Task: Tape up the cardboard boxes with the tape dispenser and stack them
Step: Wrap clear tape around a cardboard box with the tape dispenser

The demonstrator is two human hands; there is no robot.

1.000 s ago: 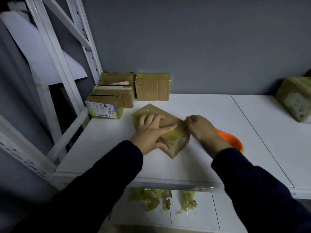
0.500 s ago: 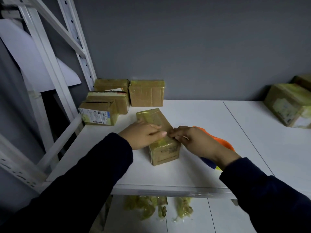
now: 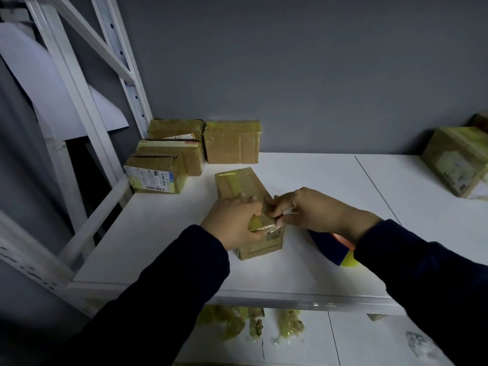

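Observation:
A small cardboard box [image 3: 243, 184] wrapped in yellowish tape lies on the white shelf [image 3: 303, 180], its long side running away from me. My left hand [image 3: 232, 220] grips the near left part of the box, thumb on the near end. My right hand [image 3: 311, 210] pinches the tape at the box's near top edge, fingertips close to the left hand's. The tape dispenser [image 3: 340, 249], orange, dark blue and yellow, lies on the shelf under my right wrist, mostly hidden.
Several taped boxes [image 3: 232, 145] stand grouped at the back left beside the white rack post [image 3: 126, 75]. Another box [image 3: 456, 159] sits at the far right. Crumpled tape scraps [image 3: 250, 323] lie on the lower shelf.
The box has turned from a diagonal lie to pointing away from me. Both hands came together at its near end, and my right hand now pinches the tape there.

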